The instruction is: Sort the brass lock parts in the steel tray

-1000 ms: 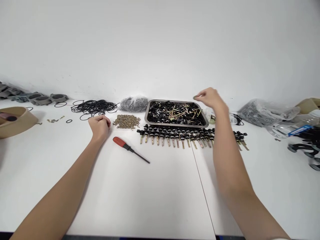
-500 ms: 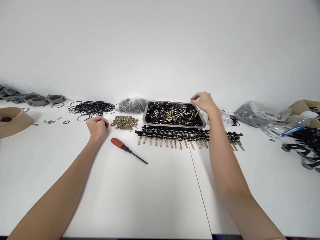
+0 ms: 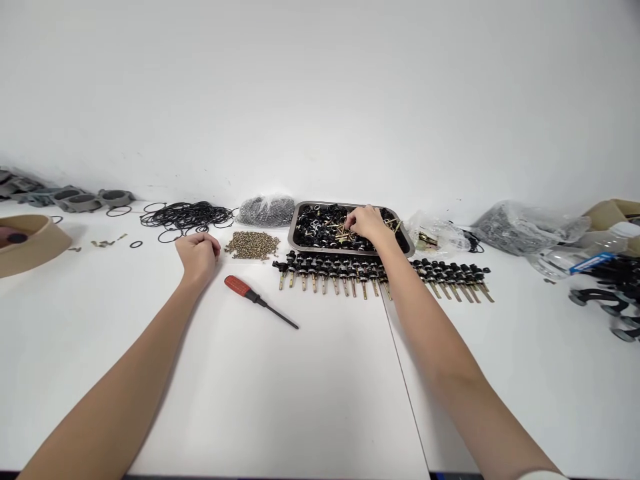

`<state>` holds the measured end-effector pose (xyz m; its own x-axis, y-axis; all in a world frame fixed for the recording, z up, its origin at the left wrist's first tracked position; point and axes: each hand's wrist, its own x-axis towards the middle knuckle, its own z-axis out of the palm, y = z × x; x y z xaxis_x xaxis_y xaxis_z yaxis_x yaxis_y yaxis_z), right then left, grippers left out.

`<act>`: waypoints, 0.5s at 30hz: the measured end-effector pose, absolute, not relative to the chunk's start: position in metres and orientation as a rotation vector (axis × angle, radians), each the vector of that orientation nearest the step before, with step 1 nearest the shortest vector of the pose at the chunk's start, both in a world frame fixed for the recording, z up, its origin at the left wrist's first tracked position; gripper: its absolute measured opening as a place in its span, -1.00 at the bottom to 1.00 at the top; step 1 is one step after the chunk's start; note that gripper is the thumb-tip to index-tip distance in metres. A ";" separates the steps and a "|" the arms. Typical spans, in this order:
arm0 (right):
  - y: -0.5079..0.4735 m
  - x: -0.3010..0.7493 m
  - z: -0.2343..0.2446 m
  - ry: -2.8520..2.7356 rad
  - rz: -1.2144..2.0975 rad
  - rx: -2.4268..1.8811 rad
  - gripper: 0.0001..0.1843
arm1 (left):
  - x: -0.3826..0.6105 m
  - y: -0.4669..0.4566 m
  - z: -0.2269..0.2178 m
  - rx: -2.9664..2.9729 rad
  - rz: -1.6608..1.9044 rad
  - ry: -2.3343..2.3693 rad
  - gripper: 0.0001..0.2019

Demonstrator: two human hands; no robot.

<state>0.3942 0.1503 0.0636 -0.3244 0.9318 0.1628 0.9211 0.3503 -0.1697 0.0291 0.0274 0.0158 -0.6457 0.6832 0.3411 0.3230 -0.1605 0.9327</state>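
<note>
My right hand (image 3: pixel 367 223) reaches into a metal tray (image 3: pixel 291 230) of small black parts, its bent fingertips down among loose brass-coloured pins (image 3: pixel 341 232). What lies between those fingertips is hidden. Curled closed, my left hand (image 3: pixel 199 253) rests on the table with nothing showing in it. Just right of it lies a pile of small brass-coloured fasteners (image 3: pixel 253 245). A screwdriver (image 3: pixel 261 301) with a red handle lies in front of them. Along the tray's near side runs a row of black assemblies (image 3: pixel 333 267) with brass-coloured stems pointing towards me.
Behind the fasteners sits a plastic bag of small grey parts (image 3: pixel 266 211); black rubber rings (image 3: pixel 187 217) lie left of it. Right of the tray are clear bags (image 3: pixel 435 235), a plastic bottle (image 3: pixel 583 257) and black curved parts (image 3: pixel 603 297). A tan container (image 3: pixel 35 247) stands far left.
My right hand has moved left and down from above the tray's right corner to the pins inside it. My left hand stays closed beside the fasteners.
</note>
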 end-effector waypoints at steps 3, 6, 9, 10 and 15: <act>0.146 0.393 0.071 -2.422 0.079 -1.653 -0.85 | 0.028 0.028 0.014 1.169 1.885 1.813 -0.85; 0.142 0.394 0.081 -2.490 0.253 -1.539 -0.90 | 0.025 0.029 0.012 1.198 1.898 1.795 -0.84; 0.137 0.393 0.089 -2.543 0.449 -1.547 -0.96 | 0.025 0.029 0.011 1.210 1.891 1.802 -0.84; 0.135 0.391 0.091 -2.556 0.443 -1.607 -0.96 | 0.025 0.029 0.011 1.207 1.883 1.811 -0.84; 0.123 0.380 0.096 -2.579 0.296 -1.794 -0.92 | 0.024 0.028 0.011 1.194 1.847 1.854 -0.86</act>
